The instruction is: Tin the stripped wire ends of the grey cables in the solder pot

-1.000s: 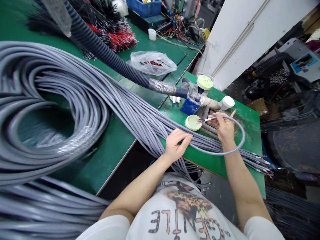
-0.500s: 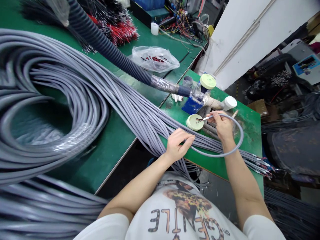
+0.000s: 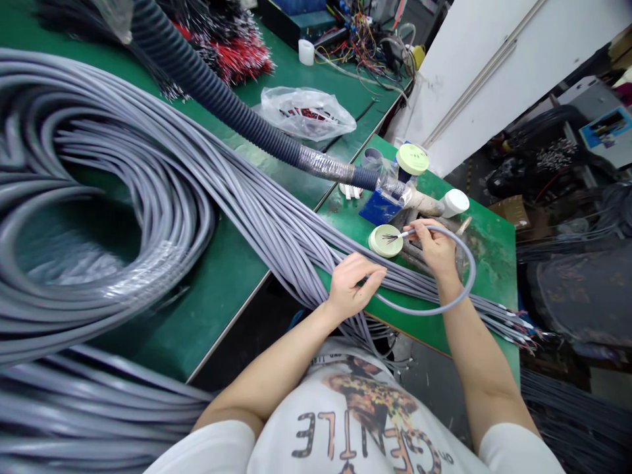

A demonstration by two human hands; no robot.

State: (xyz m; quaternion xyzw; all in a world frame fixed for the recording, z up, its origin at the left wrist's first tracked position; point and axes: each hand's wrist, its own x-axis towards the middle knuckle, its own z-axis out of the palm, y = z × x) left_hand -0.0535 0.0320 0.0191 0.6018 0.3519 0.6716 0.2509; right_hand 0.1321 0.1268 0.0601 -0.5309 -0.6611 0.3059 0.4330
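My right hand [image 3: 435,249] pinches one grey cable [image 3: 471,263] close to its stripped end. Thin dark wires [image 3: 391,237] fan out from that end over a small pale-green round container [image 3: 379,245]. The cable loops around past my right wrist and back toward my left hand [image 3: 353,284]. That left hand rests at the cable bundle [image 3: 276,227], its fingers curled together; whether it grips a cable is hidden. Several cable ends with coloured wires [image 3: 518,326] lie right of my right forearm.
A ribbed black hose [image 3: 237,112] crosses above the bundle to a blue block [image 3: 379,207]. Nearby are a white round container [image 3: 454,203] and a green-lidded container [image 3: 412,160]. A large cable coil [image 3: 162,263] lies left; a plastic bag [image 3: 309,113] sits behind.
My right hand has moved slightly left with the cable, and the loop has drawn in a little. The wire tips sit slightly further left over the pale-green container.
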